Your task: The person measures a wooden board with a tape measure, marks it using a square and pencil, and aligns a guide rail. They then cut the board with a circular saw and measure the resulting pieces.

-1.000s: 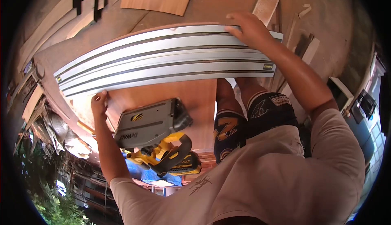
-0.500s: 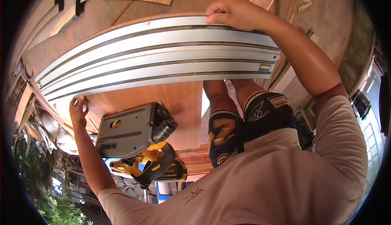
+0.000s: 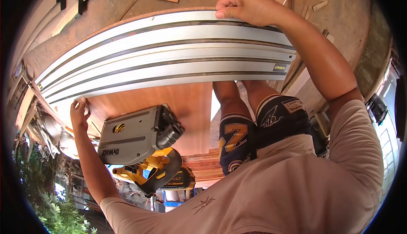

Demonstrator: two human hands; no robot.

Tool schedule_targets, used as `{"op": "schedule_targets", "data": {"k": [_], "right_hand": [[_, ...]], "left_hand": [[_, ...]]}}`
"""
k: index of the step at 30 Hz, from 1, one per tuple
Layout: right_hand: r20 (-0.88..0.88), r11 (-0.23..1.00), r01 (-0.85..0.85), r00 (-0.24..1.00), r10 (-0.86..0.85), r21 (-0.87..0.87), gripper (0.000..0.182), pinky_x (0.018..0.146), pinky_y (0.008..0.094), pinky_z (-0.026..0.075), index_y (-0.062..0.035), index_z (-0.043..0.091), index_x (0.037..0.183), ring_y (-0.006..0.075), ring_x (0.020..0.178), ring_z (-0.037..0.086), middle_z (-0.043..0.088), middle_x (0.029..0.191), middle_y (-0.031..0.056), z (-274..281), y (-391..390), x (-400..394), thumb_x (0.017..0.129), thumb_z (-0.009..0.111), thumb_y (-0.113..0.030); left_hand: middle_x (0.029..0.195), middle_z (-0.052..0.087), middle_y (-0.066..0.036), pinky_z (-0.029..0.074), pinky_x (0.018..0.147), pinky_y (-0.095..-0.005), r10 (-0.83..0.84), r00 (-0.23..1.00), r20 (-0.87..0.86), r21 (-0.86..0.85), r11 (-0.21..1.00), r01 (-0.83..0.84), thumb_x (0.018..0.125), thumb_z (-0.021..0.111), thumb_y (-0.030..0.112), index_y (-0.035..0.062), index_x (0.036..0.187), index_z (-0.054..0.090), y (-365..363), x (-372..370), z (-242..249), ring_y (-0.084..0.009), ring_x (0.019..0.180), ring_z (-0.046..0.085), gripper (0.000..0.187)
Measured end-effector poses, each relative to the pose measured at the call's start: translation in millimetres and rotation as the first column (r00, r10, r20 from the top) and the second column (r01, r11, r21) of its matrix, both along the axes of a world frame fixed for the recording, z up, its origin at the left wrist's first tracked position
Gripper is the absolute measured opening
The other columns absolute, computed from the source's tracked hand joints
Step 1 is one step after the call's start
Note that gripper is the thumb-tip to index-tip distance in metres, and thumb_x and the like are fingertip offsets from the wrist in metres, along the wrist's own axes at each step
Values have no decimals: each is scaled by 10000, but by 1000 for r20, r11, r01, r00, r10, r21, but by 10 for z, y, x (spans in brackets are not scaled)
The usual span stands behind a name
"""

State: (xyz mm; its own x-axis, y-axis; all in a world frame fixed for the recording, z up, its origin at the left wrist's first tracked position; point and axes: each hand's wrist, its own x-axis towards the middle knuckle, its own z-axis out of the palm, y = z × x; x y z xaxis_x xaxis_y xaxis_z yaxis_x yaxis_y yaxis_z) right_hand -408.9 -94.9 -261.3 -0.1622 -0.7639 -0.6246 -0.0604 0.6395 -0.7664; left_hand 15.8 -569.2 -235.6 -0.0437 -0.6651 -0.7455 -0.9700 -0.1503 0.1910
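Rail (image 3: 169,47) lies across a reddish board (image 3: 186,100) in the head view, right hand (image 3: 249,8) pinching its far edge, left hand (image 3: 79,113) at its near edge, grip unclear; uneven pressure could skew it, and a stray left forearm (image 3: 95,166) could jostle the saw (image 3: 131,132).

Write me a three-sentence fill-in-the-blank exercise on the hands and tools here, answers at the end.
1. Of the two long edges of the silver, dark-striped metal rail, the right hand touches the one ____ from the beige-shirted torso.
2. The hand nearer the grey-and-yellow power saw is the person's ____.
3. The brand name printed on the saw is ____.

Missing words: farther; left hand; DeWALT.
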Motion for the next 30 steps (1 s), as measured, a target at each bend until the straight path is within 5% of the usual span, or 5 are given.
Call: {"op": "schedule_targets", "data": {"k": [19,30], "right_hand": [[-31,995,47,998,-49,-84,234,616,304,456,-24,670,867,141,654,587,652,721,70,-44,46,38,888,647,-255],[0,1000,-8,1000,8,3,205,653,255,449,-5,650,908,80,694,531,614,736,1,-18,-2,6,917,624,-208]], "left_hand": [[1270,493,-194,476,807,-457,13,1000,0,-4,1000,-13,791,771,393,-4,1390,315,22,-16,4,-287,1146,476,851],[1296,476,-214,474,808,-458,27,1000,-8,-3,1000,-27,800,767,371,-12,1387,318,49,-46,9,-302,1142,487,832]]}}
